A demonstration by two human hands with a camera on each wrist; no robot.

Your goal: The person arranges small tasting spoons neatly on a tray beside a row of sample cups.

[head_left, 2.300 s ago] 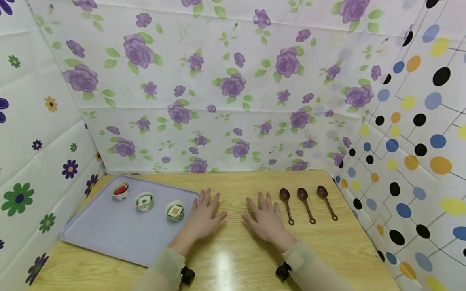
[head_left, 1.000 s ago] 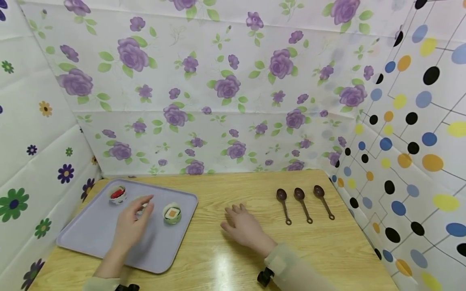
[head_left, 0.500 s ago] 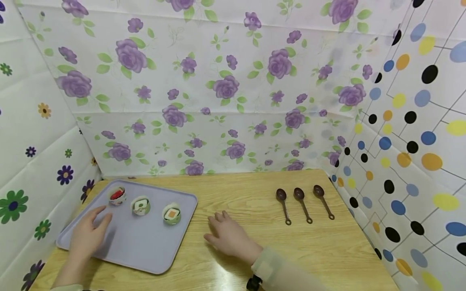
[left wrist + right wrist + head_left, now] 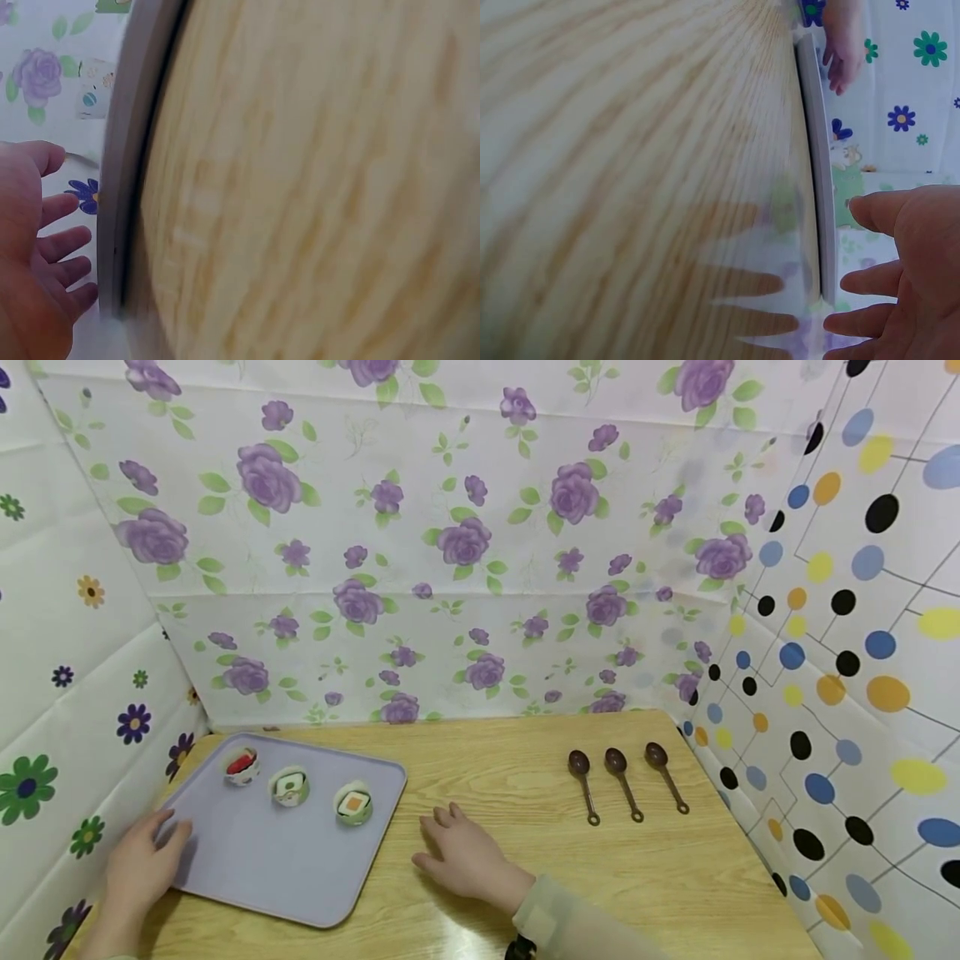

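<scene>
**Lavender tray now flanked by both my hands**

Lavender plastic is what I am closing on. My left hand [image 4: 138, 867] has slid out to the tray's [image 4: 255, 868] near-left edge; its fingers are spread and relaxed, and from the head view I cannot tell whether they already touch the rim. The left wrist view shows open fingers just beside that rim [image 4: 120, 187]. A second ago this hand hovered over the middle sushi piece [image 4: 290, 786]; it has since passed the red one [image 4: 242, 766].

The three pieces sit in a row on the tray, the orange-topped one [image 4: 352, 803] rightmost.

My right hand [image 4: 457, 856] has drifted left across the wooden table [image 4: 525, 777], fingers loosely open, near the tray's right edge. I judge a two-handed grip is being set up.

The three brown spoons [image 4: 625, 785] lie unmoved, well apart.
</scene>
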